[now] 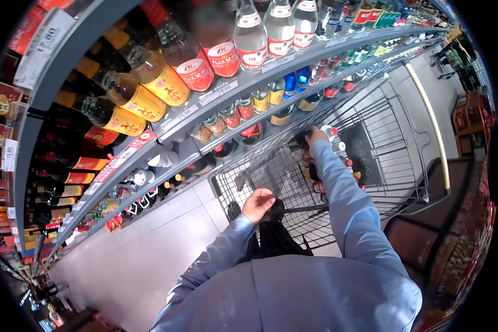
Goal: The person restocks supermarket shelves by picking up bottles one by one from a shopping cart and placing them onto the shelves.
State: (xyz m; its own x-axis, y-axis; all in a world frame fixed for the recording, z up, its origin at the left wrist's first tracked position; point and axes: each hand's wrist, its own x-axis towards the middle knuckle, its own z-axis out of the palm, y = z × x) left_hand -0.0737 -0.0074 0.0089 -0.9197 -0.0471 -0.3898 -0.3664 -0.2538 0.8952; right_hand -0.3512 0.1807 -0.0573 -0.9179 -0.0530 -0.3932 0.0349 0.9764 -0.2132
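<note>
Gripping or only touching, I cannot tell: the bare right hand [317,136] is at a dark, indistinct object [301,139] inside the grey metal-wire shopping cart [271,174], beside a round white-capped bottle [330,132]. Bare left hand [259,205] is softly curved (thumb and fingers stand apart). Beyond, smooth, clear glass bottles [279,34] stand on the grey shelf [249,83].

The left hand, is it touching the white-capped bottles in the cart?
Apart. The head view shows a wide stretch of the cart's wire mesh between the left hand and the white-capped bottles.
</note>
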